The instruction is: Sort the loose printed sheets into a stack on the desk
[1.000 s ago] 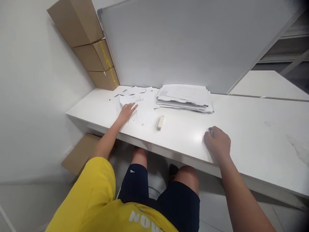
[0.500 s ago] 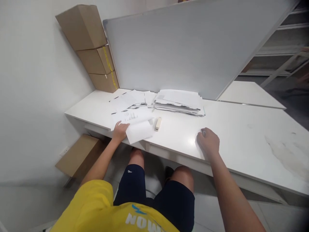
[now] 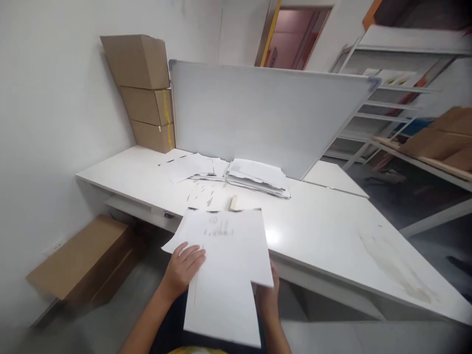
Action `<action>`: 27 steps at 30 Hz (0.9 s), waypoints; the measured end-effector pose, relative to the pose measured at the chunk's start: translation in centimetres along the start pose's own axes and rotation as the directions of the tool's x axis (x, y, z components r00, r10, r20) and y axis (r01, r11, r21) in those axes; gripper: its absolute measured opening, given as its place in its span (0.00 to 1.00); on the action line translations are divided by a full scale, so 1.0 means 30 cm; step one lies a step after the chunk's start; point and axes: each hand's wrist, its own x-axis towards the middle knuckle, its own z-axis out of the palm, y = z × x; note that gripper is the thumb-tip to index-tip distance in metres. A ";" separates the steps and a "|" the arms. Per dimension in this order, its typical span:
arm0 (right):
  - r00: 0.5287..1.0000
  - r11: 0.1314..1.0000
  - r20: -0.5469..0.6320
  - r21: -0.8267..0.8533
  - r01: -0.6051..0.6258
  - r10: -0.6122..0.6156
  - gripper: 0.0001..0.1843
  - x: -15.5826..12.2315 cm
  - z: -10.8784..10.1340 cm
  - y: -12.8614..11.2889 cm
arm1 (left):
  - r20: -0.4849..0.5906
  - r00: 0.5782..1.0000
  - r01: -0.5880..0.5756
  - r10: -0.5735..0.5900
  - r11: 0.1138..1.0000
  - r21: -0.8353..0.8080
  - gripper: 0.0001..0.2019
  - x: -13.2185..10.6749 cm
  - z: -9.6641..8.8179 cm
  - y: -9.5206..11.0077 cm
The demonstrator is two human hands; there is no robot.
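Printed white paper sheets (image 3: pixel 228 260), one with a notched lower right edge, are held over the table's front edge and my lap. My left hand (image 3: pixel 185 270) grips them at the left, its fingers lying across the top. At the right edge, my right hand (image 3: pixel 268 297) is partly behind the paper, with its thumb side showing; most of its fingers are hidden, as is anything else in them. Just beyond the sheets, a small cream oblong object (image 3: pixel 233 202), perhaps a stapler, lies partly covered on the white table (image 3: pixel 317 231).
A thick paper stack (image 3: pixel 258 176) and loose sheets (image 3: pixel 184 167) lie at the back, before a leaning whiteboard (image 3: pixel 258 118). Cardboard boxes (image 3: pixel 149 105) stand at the back left; another box (image 3: pixel 81 255) is below the table. Shelving (image 3: pixel 383 103) stands at the right.
The paper has come off the tabletop toward me and is spread out. My right hand, earlier a fist on the table at the right, has moved left to the paper. The view has tilted up.
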 end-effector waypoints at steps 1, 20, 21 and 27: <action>0.999 0.996 -0.010 0.079 -0.045 0.046 0.34 -0.021 0.008 0.013 | 0.016 0.999 -0.031 0.031 1.000 -0.005 0.15 -0.008 -0.002 0.007; 0.967 0.978 -0.147 0.049 -0.203 0.208 0.21 -0.067 -0.091 -0.071 | 0.204 0.877 0.442 -0.435 0.897 0.009 0.35 0.127 0.155 0.219; 0.969 0.979 -0.143 0.059 -0.195 0.201 0.22 -0.068 -0.084 -0.066 | 0.227 0.872 0.445 -0.434 0.896 0.001 0.35 0.146 0.183 0.224; 0.955 0.982 -0.231 0.065 -0.175 0.186 0.21 -0.058 -0.073 -0.061 | 0.285 0.870 0.426 -0.403 0.905 -0.019 0.31 0.181 0.245 0.192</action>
